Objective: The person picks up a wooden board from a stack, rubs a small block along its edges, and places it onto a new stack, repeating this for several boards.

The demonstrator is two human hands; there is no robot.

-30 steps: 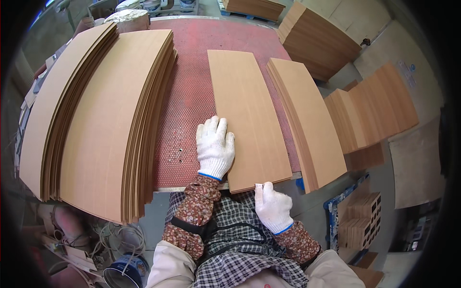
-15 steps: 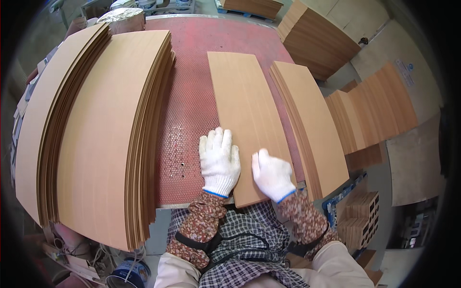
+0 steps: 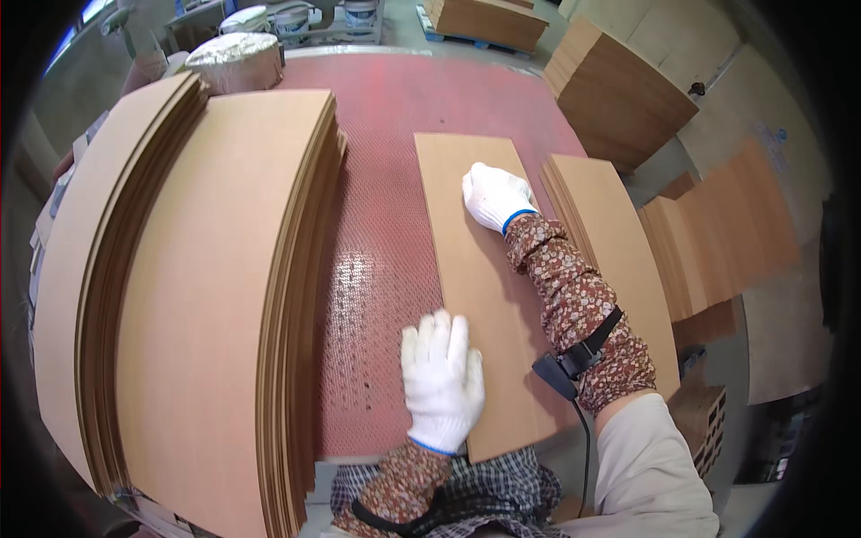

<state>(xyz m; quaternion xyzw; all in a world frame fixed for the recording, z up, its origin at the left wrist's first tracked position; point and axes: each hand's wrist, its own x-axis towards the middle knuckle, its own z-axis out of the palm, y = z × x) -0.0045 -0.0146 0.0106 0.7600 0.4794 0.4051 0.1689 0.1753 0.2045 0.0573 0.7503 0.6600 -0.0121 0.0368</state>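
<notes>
A long, light-brown wood panel (image 3: 484, 296) lies lengthwise in front of me on the red mesh-textured table top (image 3: 381, 314). My left hand (image 3: 441, 375), in a white knit glove, rests at the panel's near left edge with its fingers stretched out. Farther up the panel is my gloved right hand (image 3: 498, 195), curled closed against its surface; whatever its fingers may hold is hidden. To the panel's right stands a low stack of similar panels (image 3: 619, 242), partly behind my right forearm.
Two tall panel stacks, the inner one (image 3: 211, 269) and the outer one (image 3: 99, 233), fill the table's left side. A foil-covered tub (image 3: 235, 63) sits at the far left corner. More panel piles (image 3: 619, 94) stand beyond the right edge. A cable hangs from my right wrist strap.
My right hand has moved away from me along the panel, from its near end to its far part. My left hand stays at the left edge. The whole view has shifted slightly.
</notes>
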